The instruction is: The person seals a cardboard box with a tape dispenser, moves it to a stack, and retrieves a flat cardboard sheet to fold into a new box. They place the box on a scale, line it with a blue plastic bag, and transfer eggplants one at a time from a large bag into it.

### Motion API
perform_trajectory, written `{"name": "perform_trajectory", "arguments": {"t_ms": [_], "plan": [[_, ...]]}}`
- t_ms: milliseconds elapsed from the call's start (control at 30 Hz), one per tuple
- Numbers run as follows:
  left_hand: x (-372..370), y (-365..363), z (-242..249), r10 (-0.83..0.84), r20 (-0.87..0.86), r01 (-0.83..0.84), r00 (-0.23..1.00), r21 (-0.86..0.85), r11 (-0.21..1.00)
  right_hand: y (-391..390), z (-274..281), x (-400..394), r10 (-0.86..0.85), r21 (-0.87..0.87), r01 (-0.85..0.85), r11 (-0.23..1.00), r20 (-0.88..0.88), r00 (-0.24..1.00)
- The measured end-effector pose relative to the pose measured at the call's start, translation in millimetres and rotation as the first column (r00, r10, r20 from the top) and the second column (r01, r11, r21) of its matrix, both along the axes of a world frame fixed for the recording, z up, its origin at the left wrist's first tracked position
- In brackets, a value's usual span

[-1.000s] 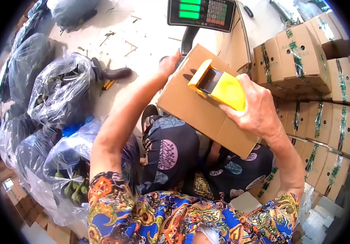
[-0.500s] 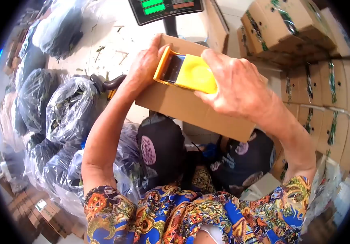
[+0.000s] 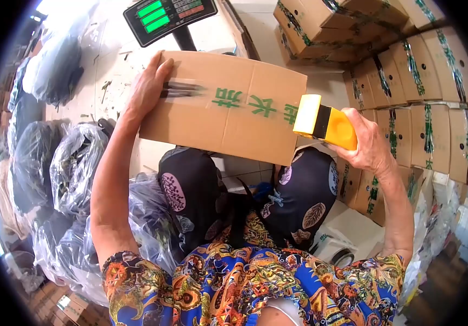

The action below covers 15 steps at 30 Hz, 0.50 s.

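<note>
A brown cardboard box lies across my raised knees, slightly tilted. My left hand grips its left end, fingers over the edge and thumb towards the top. My right hand is closed around a yellow tape dispenser, held at the right end of the box. Green characters run in a line along the top face between the hands, seemingly on clear tape. A dark, shiny streak shows beside my left fingers. My right palm's grip on the dispenser is partly hidden.
A scale with a lit green display stands ahead. Taped cardboard boxes are stacked on the right. Plastic bags with dark contents crowd the left. Plant scraps litter the floor.
My right hand has drawn the tape dispenser from the box's left end to its right end. Green characters now show along the top. The view has shifted right.
</note>
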State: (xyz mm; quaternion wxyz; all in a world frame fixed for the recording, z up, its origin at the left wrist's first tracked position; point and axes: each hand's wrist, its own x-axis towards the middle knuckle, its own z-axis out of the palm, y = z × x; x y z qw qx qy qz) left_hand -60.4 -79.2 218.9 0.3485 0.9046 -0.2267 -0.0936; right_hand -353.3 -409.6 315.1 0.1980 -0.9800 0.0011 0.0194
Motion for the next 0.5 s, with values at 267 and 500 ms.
{"name": "perform_trajectory", "arguments": {"t_ms": [267, 500], "plan": [[-1.7, 2.5, 1.9, 0.029, -0.045, -0.031, 0.999, -0.034, 0.999, -12.6, -32.6, -1.5, 0.002, 0.118, -0.005, 0.993, 0.024, 1.0], [-8.1, -2.7, 18.0, 0.051, -0.176, -0.053, 0.983, -0.009, 0.999, -32.4, -101.6, -15.4, -0.045, 0.253, 0.028, 0.967, 0.064, 0.997]]}}
